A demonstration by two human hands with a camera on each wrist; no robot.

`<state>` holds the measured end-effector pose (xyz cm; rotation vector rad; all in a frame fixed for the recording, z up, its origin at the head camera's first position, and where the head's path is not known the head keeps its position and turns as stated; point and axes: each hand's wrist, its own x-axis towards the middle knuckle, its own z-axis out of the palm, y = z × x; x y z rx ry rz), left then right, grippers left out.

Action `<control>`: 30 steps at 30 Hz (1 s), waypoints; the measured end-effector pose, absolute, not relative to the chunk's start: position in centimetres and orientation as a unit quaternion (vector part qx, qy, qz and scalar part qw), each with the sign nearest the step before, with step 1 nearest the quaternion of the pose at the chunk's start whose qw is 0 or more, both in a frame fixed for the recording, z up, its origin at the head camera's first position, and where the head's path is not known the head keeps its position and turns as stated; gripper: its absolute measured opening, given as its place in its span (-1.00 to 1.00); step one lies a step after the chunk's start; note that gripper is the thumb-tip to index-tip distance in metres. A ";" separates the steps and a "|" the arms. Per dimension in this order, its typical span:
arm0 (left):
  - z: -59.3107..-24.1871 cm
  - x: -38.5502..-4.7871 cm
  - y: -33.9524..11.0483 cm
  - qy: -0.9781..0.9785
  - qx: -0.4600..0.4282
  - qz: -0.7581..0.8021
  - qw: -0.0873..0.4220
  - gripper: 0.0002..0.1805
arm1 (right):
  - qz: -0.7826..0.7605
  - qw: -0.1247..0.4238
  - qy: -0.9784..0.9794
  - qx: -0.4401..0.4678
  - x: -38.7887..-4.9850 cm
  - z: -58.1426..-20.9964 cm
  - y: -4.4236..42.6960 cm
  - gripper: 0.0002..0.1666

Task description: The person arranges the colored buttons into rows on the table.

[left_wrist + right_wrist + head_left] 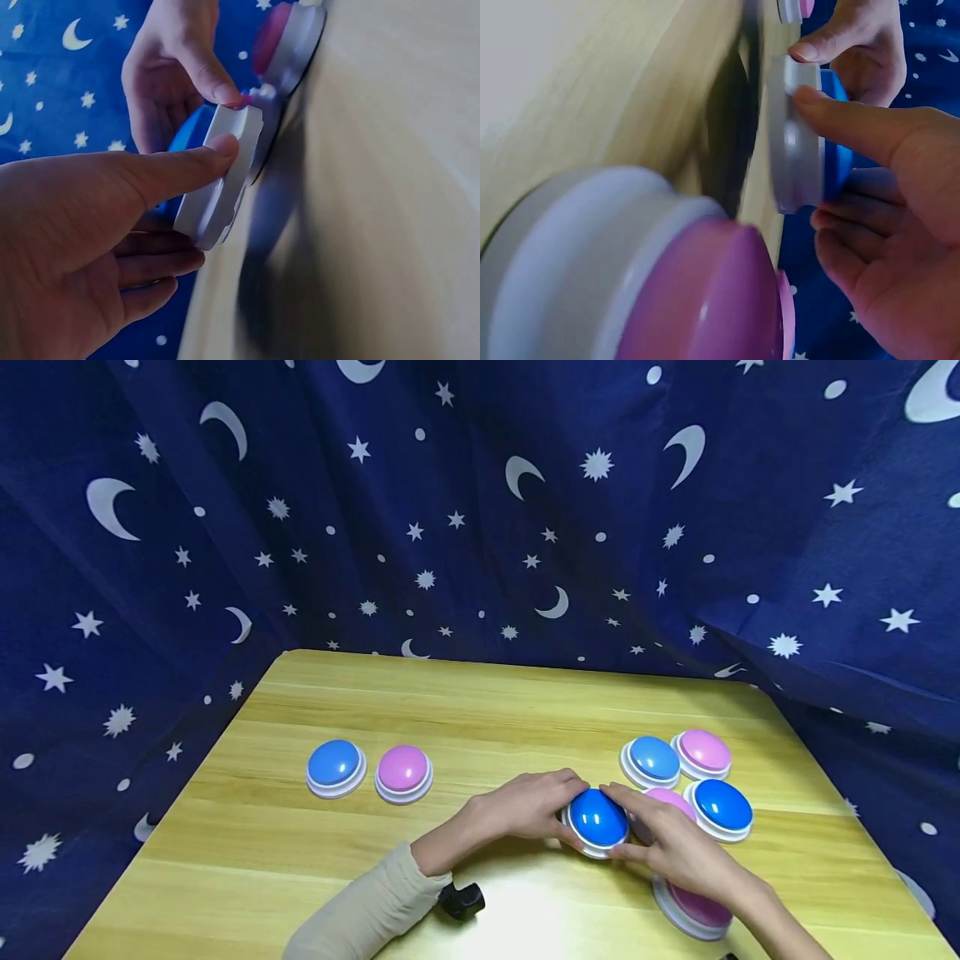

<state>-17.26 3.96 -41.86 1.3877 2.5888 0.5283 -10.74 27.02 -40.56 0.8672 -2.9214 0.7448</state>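
A round blue button with a white base [597, 818] is held between both hands near the table's middle right. My left hand [529, 806] grips its left side, the thumb on the white rim and fingers at the far side. My right hand [678, 843] grips the right side in the same way. In the left wrist view the button's white base [217, 180] stands off the table, with a shadow beneath. The right wrist view also shows a gap between the base [795, 139] and the wood.
On the wooden table [225, 860], a blue button [333, 763] and a pink button [403, 770] stand at left. Around my right hand are a light blue button [655, 758], a darker blue one [723, 804] and several pink ones [705, 751]. A starry curtain [465, 510] hangs behind.
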 end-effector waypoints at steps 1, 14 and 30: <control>-41.7 -17.3 3.7 0.866 0.461 0.180 0.075 -0.20 | 0.244 0.012 -0.930 0.276 -10.8 -40.6 26.9 -0.15; -40.0 -18.3 -1.1 0.882 0.416 0.216 0.055 -0.18 | 0.367 0.065 -0.885 0.277 -13.1 -41.4 22.7 -0.16; -40.0 -18.9 -6.4 0.922 0.348 0.161 0.050 -0.24 | 0.451 0.000 -0.850 0.271 -15.9 -43.3 16.4 -0.18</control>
